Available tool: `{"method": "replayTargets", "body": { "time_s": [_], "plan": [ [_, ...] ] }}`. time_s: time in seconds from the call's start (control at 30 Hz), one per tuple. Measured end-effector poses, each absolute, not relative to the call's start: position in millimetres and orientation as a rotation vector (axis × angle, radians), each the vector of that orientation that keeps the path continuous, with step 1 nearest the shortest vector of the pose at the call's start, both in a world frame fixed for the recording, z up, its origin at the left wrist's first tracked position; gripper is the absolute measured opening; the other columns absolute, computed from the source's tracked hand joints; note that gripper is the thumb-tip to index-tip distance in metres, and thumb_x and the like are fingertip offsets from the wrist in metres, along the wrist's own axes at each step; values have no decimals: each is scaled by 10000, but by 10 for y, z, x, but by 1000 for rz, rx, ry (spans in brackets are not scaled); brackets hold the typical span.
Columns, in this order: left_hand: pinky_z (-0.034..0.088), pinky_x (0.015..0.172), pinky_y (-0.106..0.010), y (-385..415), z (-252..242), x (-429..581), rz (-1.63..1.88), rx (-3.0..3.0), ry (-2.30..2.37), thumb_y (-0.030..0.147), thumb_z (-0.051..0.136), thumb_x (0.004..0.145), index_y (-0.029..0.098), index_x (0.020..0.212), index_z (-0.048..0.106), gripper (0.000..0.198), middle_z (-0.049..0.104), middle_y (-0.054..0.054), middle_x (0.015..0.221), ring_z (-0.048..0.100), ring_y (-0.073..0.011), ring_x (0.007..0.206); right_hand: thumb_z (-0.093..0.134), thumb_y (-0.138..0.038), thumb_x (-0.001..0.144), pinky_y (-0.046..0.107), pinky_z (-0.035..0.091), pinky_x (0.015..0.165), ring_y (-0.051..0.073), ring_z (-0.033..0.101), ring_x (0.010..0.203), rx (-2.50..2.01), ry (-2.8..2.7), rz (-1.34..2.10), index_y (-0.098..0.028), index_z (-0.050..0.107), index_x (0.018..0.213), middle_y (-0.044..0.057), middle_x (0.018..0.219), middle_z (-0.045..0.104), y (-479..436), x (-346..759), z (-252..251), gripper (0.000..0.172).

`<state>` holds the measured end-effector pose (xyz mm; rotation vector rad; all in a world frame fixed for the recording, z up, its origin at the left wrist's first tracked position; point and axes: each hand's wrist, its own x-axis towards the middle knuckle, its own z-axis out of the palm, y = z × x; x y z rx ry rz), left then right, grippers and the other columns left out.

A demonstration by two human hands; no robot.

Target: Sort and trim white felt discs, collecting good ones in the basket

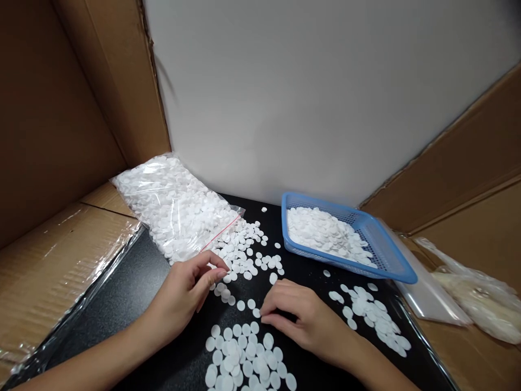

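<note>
Small flat white discs lie scattered over the black tabletop. My left hand [190,285] is closed in a pinch, thumb and index fingertips together, over loose discs [240,251] that spill from the mouth of a clear zip bag [175,203]. Whether anything is between those fingertips is too small to tell. My right hand [295,312] is also closed in a pinch, its fingertips at the edge of a single white disc [256,313]. Nearer to me, a spread pile of discs [244,358] lies below and between both hands.
A blue plastic basket [391,276] holding a heap of discs stands behind my right hand. Another group of discs [376,315] lies at the right. Beyond it are clear plastic bags [480,298] on cardboard. A white panel [285,98] and cardboard walls [109,76] enclose the table.
</note>
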<state>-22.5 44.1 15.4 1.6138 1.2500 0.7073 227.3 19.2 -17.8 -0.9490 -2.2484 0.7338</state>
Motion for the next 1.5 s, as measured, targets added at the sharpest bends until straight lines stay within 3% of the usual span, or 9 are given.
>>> {"method": "replayTargets", "body": {
  "time_s": [0.13, 0.27, 0.47, 0.77, 0.87, 1.0, 1.2, 1.33, 1.5],
  "plan": [
    [355, 549, -235, 417, 52, -240, 699, 1923, 1256, 295, 511, 958, 228, 997, 655, 163, 549, 45, 612, 497, -136, 552, 544, -185, 982, 317, 535, 743, 189, 645, 817, -1142, -2159, 742, -223, 722, 999, 49, 865, 699, 206, 2206, -192, 183],
    [443, 721, -282, 409, -25, -250, 772, 2161, 1099, 84, 476, 917, 251, 1044, 644, 269, 627, -25, 936, 587, -188, 848, 534, -179, 967, 322, 525, 718, 199, 615, 816, -1165, -2263, 701, -234, 742, 1066, 61, 886, 635, 216, 2119, -237, 237],
    [451, 771, -302, 378, -51, -218, 665, 2184, 1055, 45, 501, 908, 238, 969, 628, 239, 590, -16, 946, 579, -188, 894, 550, -144, 924, 288, 469, 722, 175, 603, 787, -1241, -2041, 956, -219, 647, 814, 13, 837, 632, 197, 2085, -149, 165],
    [450, 777, -317, 349, -89, -175, 612, 2196, 1026, -4, 510, 868, 223, 937, 618, 261, 580, -21, 942, 575, -202, 914, 623, -314, 851, 289, 461, 682, 160, 567, 682, -1167, -1449, 1528, -192, 594, 758, -4, 734, 592, 155, 2013, -34, 156],
    [460, 796, -330, 368, -73, -188, 574, 2197, 1033, -12, 499, 873, 217, 953, 618, 270, 591, -28, 966, 578, -207, 932, 605, -288, 859, 290, 458, 677, 174, 579, 694, -1256, -1606, 1438, -205, 599, 759, 0, 724, 610, 163, 2106, 51, 130],
    [473, 795, -336, 388, -84, -227, 577, 2200, 1042, 28, 522, 898, 219, 991, 637, 242, 601, -40, 999, 582, -210, 929, 518, -228, 871, 291, 404, 598, 202, 593, 658, -1662, -2002, 969, -233, 561, 698, 15, 713, 656, 155, 2552, 133, 178],
    [456, 746, -329, 397, -148, -259, 581, 2298, 1057, 115, 634, 901, 230, 998, 690, 161, 599, -42, 980, 580, -215, 891, 581, -116, 735, 282, 322, 490, 221, 592, 528, -2287, -2016, 442, -246, 480, 618, 32, 603, 632, 34, 3197, 2, 202],
    [453, 755, -335, 406, -176, -258, 539, 2340, 1061, 95, 676, 870, 223, 996, 697, 181, 597, -45, 990, 578, -225, 909, 546, -143, 815, 291, 356, 502, 214, 601, 559, -2135, -2085, 391, -243, 536, 701, 32, 703, 654, 9, 2935, 27, 152],
    [428, 740, -322, 430, -198, -263, 579, 2387, 1043, 85, 670, 871, 234, 939, 707, 168, 597, -29, 944, 574, -214, 873, 469, -80, 906, 296, 476, 689, 197, 646, 797, -1469, -2245, 813, -246, 663, 869, 31, 876, 662, 108, 2270, 62, 258]
  ]
}}
